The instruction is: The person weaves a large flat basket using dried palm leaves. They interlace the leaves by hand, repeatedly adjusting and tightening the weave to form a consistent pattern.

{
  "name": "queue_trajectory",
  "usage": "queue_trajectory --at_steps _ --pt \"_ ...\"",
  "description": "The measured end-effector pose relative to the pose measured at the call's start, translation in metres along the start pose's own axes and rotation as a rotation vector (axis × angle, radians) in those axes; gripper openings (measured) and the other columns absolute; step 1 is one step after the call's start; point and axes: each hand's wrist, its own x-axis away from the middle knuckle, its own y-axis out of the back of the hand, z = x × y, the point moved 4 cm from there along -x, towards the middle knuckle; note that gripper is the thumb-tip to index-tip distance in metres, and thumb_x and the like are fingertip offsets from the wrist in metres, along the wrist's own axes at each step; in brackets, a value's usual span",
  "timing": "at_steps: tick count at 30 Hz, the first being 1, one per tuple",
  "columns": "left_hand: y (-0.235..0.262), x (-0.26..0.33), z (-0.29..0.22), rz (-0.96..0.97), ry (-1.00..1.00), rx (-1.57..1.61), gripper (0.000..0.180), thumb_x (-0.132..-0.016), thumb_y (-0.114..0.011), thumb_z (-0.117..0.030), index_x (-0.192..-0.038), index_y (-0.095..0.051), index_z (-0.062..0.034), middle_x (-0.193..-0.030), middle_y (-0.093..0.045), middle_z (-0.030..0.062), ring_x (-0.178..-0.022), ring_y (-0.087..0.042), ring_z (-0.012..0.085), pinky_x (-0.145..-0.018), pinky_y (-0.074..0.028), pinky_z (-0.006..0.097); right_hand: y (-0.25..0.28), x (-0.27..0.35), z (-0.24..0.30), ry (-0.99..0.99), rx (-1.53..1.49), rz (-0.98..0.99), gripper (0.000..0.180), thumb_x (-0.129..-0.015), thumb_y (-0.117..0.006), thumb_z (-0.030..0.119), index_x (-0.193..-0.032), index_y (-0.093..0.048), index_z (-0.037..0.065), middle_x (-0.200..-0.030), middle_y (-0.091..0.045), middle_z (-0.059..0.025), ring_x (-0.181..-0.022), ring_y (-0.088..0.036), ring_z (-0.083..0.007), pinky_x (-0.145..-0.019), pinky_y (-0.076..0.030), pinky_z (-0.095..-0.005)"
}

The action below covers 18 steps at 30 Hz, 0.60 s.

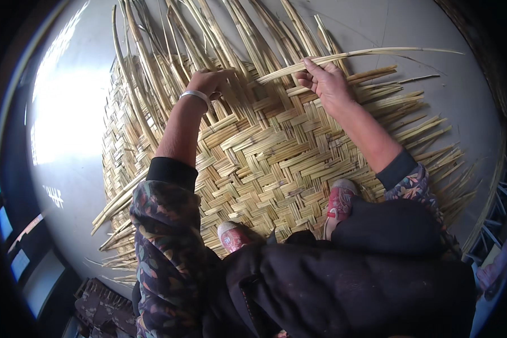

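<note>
A large woven mat (265,158) of flat yellow reed strips lies on the grey floor, with loose strip ends fanning out at its far edge. My left hand (210,81), with a white band at the wrist, presses down among the upright loose strips at the mat's far side. My right hand (325,79) is closed on a long reed strip (372,53) that runs off to the right above the mat. Both my feet in red and white shoes (339,203) stand on the near part of the mat.
Grey concrete floor (73,112) surrounds the mat, brightly lit at the left. Loose strip ends (115,205) stick out at the mat's left and right edges. Dark objects lie at the lower left, and a curved rim with slats shows at the right edge (493,208).
</note>
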Motion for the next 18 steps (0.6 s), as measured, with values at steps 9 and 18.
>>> queue_trajectory --at_steps 9,18 --pt "-0.005 0.032 0.01 0.352 -0.044 0.331 0.027 -0.082 -0.06 -0.012 -0.104 -0.057 0.0019 -0.094 -0.062 0.0114 -0.087 -0.062 0.0213 -0.078 -0.052 0.033 -0.021 -0.005 -0.026 -0.113 -0.142 0.034 0.013 -0.087 -0.061 0.017 -0.095 -0.059 0.007 -0.08 -0.063 -0.0049 -0.074 -0.063 -0.0144 -0.059 -0.053 -0.0222" --pt "-0.007 0.039 0.018 0.276 -0.2 -0.175 0.025 -0.078 -0.058 -0.006 -0.102 -0.064 -0.0014 -0.089 -0.065 0.0083 -0.08 -0.063 0.016 -0.073 -0.052 0.029 -0.038 0.012 -0.043 -0.118 -0.021 -0.007 0.021 -0.088 -0.059 0.02 -0.102 -0.056 0.004 -0.083 -0.059 -0.0042 -0.076 -0.063 -0.0142 -0.064 -0.053 -0.0233"
